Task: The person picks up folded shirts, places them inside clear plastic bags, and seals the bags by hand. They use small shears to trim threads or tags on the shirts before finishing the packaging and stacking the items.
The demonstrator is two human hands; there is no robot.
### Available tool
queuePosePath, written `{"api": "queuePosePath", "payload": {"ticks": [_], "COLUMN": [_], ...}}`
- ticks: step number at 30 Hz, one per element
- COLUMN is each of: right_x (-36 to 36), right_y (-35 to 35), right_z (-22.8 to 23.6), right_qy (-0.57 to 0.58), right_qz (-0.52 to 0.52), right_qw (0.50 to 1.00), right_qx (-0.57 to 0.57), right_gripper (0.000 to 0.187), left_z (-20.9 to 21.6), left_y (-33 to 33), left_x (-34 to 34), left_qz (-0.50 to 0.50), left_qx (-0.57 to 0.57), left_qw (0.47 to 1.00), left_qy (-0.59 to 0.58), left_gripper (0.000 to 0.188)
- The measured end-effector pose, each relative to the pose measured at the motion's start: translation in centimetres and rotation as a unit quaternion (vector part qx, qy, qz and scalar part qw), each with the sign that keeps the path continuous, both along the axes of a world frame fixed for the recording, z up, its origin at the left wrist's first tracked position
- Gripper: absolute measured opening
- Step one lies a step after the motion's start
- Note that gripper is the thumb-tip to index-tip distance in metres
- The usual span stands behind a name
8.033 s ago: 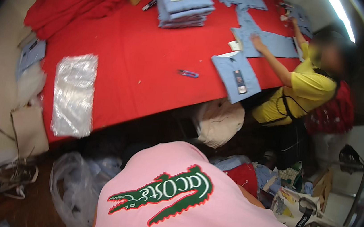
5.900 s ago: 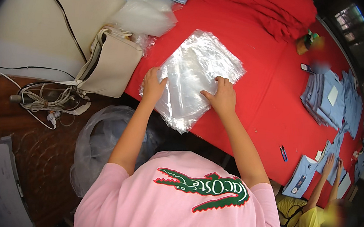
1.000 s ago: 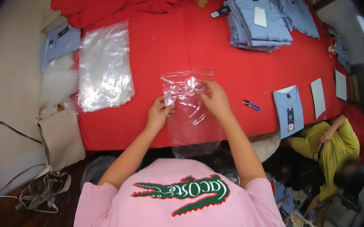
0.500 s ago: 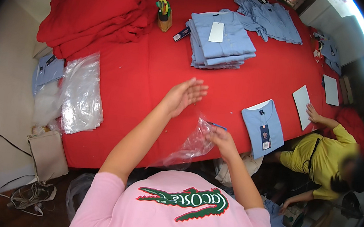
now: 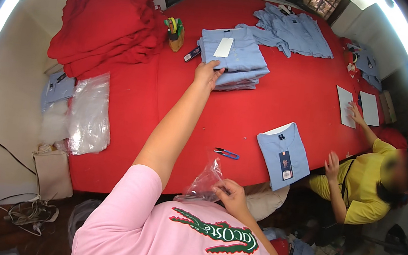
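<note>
My left hand point(image 5: 207, 74) reaches across the table, its fingers closed on the near left corner of the top folded light-blue shirt point(image 5: 249, 57). That shirt lies on a stack of similar folded shirts point(image 5: 239, 83), with a white tag point(image 5: 224, 47) on top. Close to my body, my right hand point(image 5: 231, 196) pinches the edge of a clear plastic bag point(image 5: 202, 181), which hangs crumpled over the table's near edge. Blue thread snips point(image 5: 227, 154) lie just beyond the bag. To the right sits a single folded blue shirt point(image 5: 284, 154) with a dark hang tag.
Red fabric point(image 5: 110, 26) is piled at far left, beside a holder of tools point(image 5: 175, 36). Clear bags point(image 5: 90, 114) lie at the left. Loose blue shirts point(image 5: 298, 32) are at the back. A co-worker in yellow point(image 5: 372, 177) touches white card point(image 5: 345, 107) on the right.
My left hand has moved forward onto the stack and taken a shirt corner. My right hand has drawn back with the bag, leaving the snips on the table. The co-worker's other hand has risen.
</note>
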State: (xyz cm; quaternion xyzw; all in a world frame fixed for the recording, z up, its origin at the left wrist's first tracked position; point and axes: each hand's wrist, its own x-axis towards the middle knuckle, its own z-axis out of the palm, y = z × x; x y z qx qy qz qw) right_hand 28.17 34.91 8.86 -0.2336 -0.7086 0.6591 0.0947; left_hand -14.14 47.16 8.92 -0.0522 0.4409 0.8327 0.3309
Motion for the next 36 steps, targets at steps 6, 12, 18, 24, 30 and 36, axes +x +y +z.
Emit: {"api": "queuePosePath", "payload": {"ticks": [6,12,18,24,30,36], "right_x": [-3.5,-4.4,-6.1,-4.8,-4.2,-2.8], "right_y": [1.1,-1.7,-3.6,-0.5,-6.2,-12.0], "right_z": [2.0,-0.8,1.3,8.2,7.1,3.4], "right_qy": [0.07,0.079,0.087,0.042,-0.094,-0.177], "right_qz": [-0.067,-0.057,0.016,-0.041,0.068,0.185], "right_qw": [0.994,0.995,0.989,0.989,0.993,0.895], "right_qx": [0.058,0.009,-0.115,-0.134,-0.003,0.364], "right_gripper": [0.01,0.014,0.016,0.013,0.014,0.016], "left_z": [-0.6,-4.6,-11.5,-7.9,-5.5,-8.2], "left_y": [-10.4,-34.1,-52.3,-55.7,-52.0,-50.1], "left_x": [-1.0,3.5,18.5,22.1,17.7,14.6], "left_qz": [-0.036,-0.065,-0.008,0.0,-0.113,-0.217], "left_qx": [-0.05,-0.262,-0.315,-0.5,-0.434,-0.523], "left_qw": [0.991,0.916,0.946,0.816,0.684,0.67], "left_qy": [0.122,0.296,0.083,0.29,0.576,0.48], "left_gripper": [0.025,0.023,0.025,0.047,0.053,0.036]}}
